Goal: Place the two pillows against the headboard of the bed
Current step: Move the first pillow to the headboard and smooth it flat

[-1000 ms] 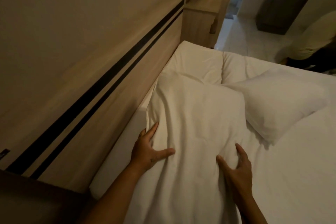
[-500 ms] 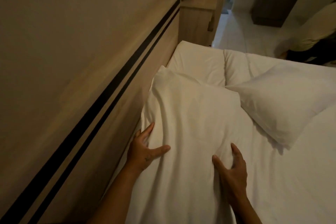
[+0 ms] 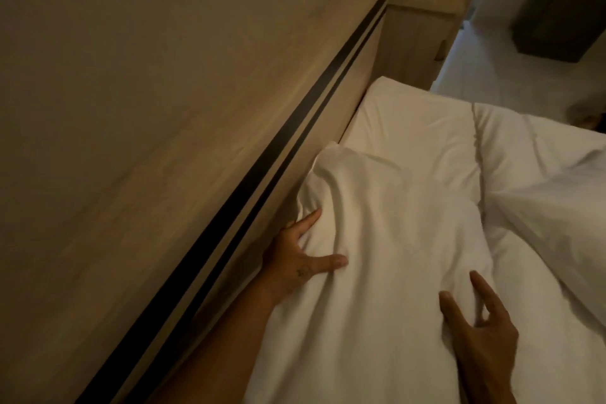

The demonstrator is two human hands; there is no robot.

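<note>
The near white pillow [image 3: 393, 233] lies lengthwise along the wooden headboard [image 3: 210, 193], its left edge touching the board. My left hand [image 3: 300, 261] grips that left edge, thumb on top and fingers tucked between pillow and headboard. Over at the pillow's right edge, my right hand [image 3: 480, 325] holds a bulge of it between thumb and spread fingers. The second white pillow [image 3: 554, 207] lies apart to the right on the bed, away from the headboard and partly cut off by the frame edge.
The white sheet [image 3: 413, 128] covers the mattress beyond the pillows. Two black stripes [image 3: 295, 128] run along the headboard. A wooden bedside unit [image 3: 423, 26] stands past the bed's far corner, with pale floor [image 3: 511, 82] and a dark cabinet [image 3: 557, 6] behind.
The near pillow has slid left until it touches the headboard, both hands moving with it. The view has shifted left, so the second pillow sits further toward the right edge.
</note>
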